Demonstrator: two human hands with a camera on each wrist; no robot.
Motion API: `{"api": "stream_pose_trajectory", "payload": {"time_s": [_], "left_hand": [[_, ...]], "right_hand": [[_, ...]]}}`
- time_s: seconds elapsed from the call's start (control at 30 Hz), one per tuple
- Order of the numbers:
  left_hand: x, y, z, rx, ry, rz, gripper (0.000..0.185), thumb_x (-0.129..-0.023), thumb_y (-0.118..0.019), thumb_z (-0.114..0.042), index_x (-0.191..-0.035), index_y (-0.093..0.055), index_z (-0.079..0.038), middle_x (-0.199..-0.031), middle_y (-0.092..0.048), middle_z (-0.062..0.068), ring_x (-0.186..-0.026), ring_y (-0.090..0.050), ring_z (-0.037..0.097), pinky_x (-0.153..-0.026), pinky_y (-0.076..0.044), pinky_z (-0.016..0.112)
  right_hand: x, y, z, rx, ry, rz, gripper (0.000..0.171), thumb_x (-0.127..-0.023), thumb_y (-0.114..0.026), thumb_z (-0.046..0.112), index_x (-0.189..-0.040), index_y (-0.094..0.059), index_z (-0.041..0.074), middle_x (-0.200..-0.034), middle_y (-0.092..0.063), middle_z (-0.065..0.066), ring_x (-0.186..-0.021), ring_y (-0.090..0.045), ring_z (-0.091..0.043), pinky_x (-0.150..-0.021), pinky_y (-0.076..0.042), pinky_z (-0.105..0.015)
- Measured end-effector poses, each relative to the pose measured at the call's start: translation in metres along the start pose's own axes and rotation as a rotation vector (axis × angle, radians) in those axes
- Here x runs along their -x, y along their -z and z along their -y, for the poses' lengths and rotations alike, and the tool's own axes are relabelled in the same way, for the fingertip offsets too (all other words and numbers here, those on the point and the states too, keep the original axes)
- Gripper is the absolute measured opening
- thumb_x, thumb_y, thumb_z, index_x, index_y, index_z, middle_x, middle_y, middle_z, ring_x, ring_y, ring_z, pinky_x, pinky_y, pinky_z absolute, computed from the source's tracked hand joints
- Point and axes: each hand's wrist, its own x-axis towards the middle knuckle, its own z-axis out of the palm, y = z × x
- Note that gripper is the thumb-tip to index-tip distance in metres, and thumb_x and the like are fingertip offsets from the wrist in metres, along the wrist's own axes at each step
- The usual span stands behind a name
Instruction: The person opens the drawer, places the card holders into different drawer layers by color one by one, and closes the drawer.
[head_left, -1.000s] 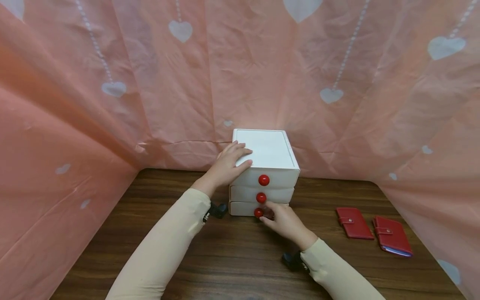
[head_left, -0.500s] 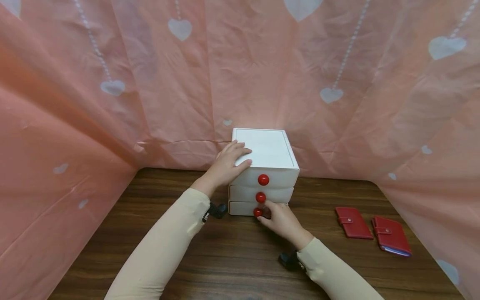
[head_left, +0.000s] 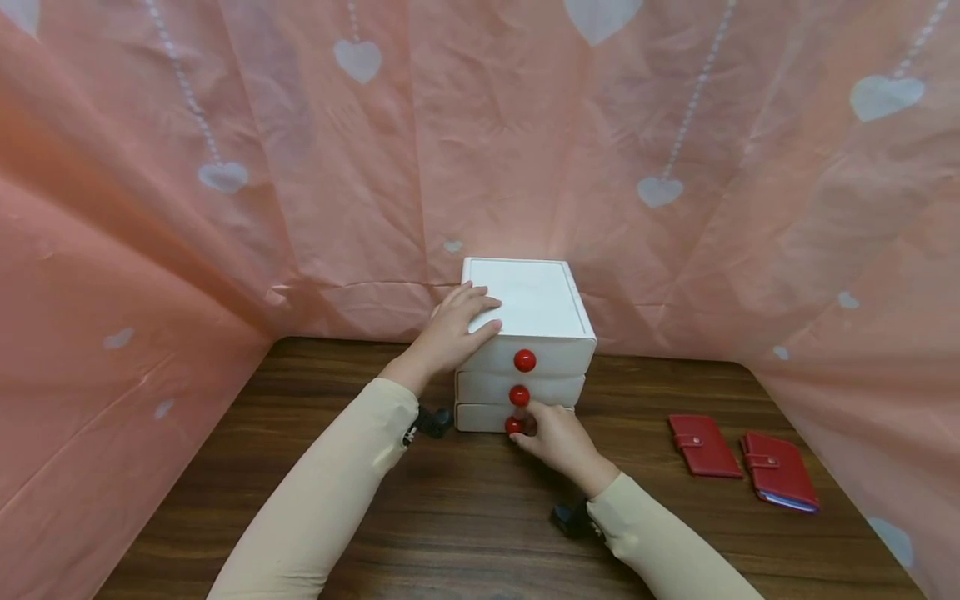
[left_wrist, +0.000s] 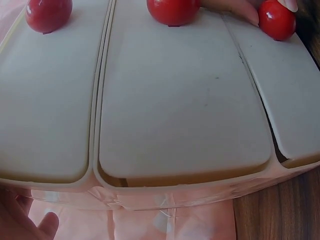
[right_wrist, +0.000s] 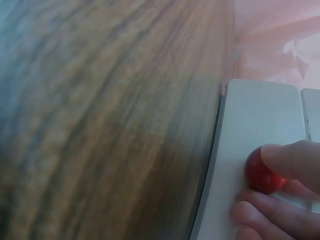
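A white three-drawer box (head_left: 532,292) stands against the pink cloth, with a round red knob on each drawer. On the left part of its top rests my left hand (head_left: 450,329), fingers spread and thumb near the front edge. My right hand (head_left: 558,437) pinches the bottom drawer's knob (right_wrist: 261,172) between thumb and fingers. Just above the right hand is the middle knob (head_left: 519,395), and the top knob (head_left: 525,360) is untouched. In the left wrist view a narrow dark gap shows beside the bottom drawer (left_wrist: 285,85).
Two red snap-strap wallets, a left one (head_left: 705,446) and a right one (head_left: 780,472), lie on the dark wooden table (head_left: 450,533) to the right. Pink cloth (head_left: 495,167) with white hearts hangs behind and on both sides.
My right hand has shifted slightly left and its fingers have closed in around the bottom knob. The left hand keeps its place on the box. The drawers look the same.
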Motion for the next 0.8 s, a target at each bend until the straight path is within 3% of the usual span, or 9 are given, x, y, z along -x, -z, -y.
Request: {"api": "stream_pose_trajectory", "payload": {"time_s": [0.8], "left_hand": [[0.0000,0.0012,-0.0012,-0.006,0.006,0.005,0.045,-0.102,-0.053,-0.043,-0.139,-0.058,-0.018,-0.156,-0.040,0.007,-0.152,-0.017,0.024,-0.118,-0.016,0.057]], "right_hand": [[-0.0021,0.0012,0.0030,-0.019,-0.069,0.015,0.021,-0.076,-0.088,0.018,-0.084,-0.069,0.015,-0.073,-0.067,0.005,-0.064,-0.060,-0.008,-0.061,-0.050,-0.028]]}}
